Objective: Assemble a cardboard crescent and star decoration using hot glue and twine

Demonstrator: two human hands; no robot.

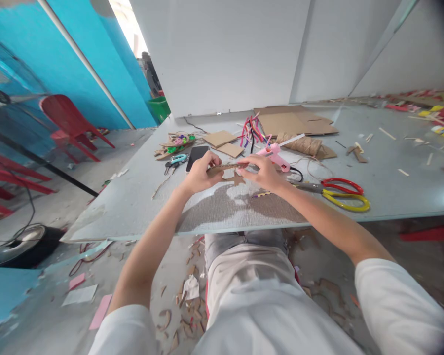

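Between my two hands, a thin strip of brown cardboard [227, 167] is held edge-on above the table. My left hand [206, 172] is closed on its left end, thumb and fingers pinching it. At the other end, my right hand [258, 170] grips the strip with its fingertips. Below it, a small cut cardboard shape [238, 179] shows on the table, partly hidden by my hands. A pink glue gun [276, 157] lies just beyond my right hand. Scissors [342, 194] with red and yellow handles rest near my right forearm. Behind my left hand lies a dark phone [197, 157].
Flat cardboard sheets [294, 120], a twine roll [299, 145] and colourful pipe cleaners [252, 130] lie at the table's back. Blue-handled snips [178, 159] sit at the left. A white panel [229, 54] stands behind. Cardboard scraps litter the floor; red chairs [68, 123] stand left.
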